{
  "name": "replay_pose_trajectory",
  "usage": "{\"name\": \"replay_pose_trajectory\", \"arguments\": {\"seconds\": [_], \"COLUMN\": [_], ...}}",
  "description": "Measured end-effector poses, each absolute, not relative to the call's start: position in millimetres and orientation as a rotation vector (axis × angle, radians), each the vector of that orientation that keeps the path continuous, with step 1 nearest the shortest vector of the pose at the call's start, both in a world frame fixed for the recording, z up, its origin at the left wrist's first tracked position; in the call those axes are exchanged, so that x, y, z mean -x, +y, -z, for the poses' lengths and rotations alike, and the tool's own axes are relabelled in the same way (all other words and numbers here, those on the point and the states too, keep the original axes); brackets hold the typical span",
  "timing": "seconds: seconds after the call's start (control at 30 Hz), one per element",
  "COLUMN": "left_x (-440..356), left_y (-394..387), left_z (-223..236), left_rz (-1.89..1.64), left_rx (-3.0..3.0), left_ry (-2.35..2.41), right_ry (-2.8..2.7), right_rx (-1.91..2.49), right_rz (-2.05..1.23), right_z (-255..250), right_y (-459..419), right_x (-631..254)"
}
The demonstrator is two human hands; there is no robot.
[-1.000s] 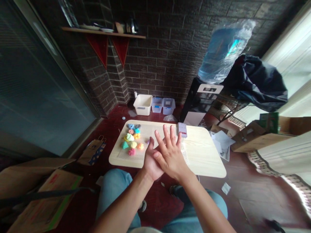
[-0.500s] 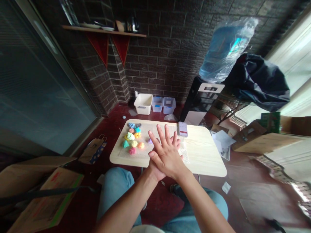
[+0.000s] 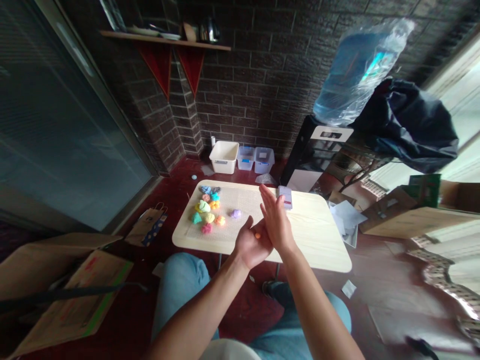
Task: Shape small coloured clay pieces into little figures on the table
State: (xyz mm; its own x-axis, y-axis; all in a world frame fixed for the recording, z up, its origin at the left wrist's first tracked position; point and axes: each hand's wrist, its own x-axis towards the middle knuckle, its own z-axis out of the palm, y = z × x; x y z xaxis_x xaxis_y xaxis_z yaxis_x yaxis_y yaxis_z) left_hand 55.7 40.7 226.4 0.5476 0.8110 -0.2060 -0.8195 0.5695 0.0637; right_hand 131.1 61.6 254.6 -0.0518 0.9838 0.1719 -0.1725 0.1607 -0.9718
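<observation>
My left hand [image 3: 253,245] is palm up above the near edge of the table, with a small orange clay ball [image 3: 258,235] lying on its palm. Its thumb points up and outward; the fingertips are hidden behind my right hand. My right hand [image 3: 276,220] stands on edge against the left, fingers stretched out and the palm turned inward. Beyond them on the table lies a lilac clay lump [image 3: 236,214]. Several more clay lumps cluster to the left, among them a pale green one [image 3: 203,206], a pink one [image 3: 206,228] and a teal one [image 3: 196,218].
The light wooden table [image 3: 322,240] carries a textured clear mat [image 3: 225,240] and a phone [image 3: 285,197]. Behind it are a white bin [image 3: 224,157], clear tubs [image 3: 264,160] and a water dispenser [image 3: 311,155]. Cardboard boxes [image 3: 71,305] stand on both sides.
My right hand has tipped from lying flat across the left palm to standing on edge, uncovering the orange clay ball. The lilac lump is now fully in sight.
</observation>
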Motion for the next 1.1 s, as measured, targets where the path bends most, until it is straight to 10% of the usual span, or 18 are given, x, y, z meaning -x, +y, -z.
{"name": "replay_pose_trajectory", "arguments": {"seconds": [0.3, 0.73, 1.1], "left_x": [-52.3, -37.5, -22.7], "left_y": [45.6, 49.4, 34.6], "left_z": [-233.8, -224.5, -166.3], "left_rz": [-0.944, -1.008, -0.935], "left_rx": [0.044, -0.007, 0.055], "left_ry": [0.129, 0.260, 0.405], "right_ry": [-1.144, -2.138, -1.930], "right_rx": [0.811, 1.359, 1.497], "right_rz": [-1.125, -0.192, -0.374], "right_z": [-255.0, -247.6, -175.6], "right_y": [57.7, 17.2, -7.6], "right_x": [-146.5, -154.9, -130.1]}}
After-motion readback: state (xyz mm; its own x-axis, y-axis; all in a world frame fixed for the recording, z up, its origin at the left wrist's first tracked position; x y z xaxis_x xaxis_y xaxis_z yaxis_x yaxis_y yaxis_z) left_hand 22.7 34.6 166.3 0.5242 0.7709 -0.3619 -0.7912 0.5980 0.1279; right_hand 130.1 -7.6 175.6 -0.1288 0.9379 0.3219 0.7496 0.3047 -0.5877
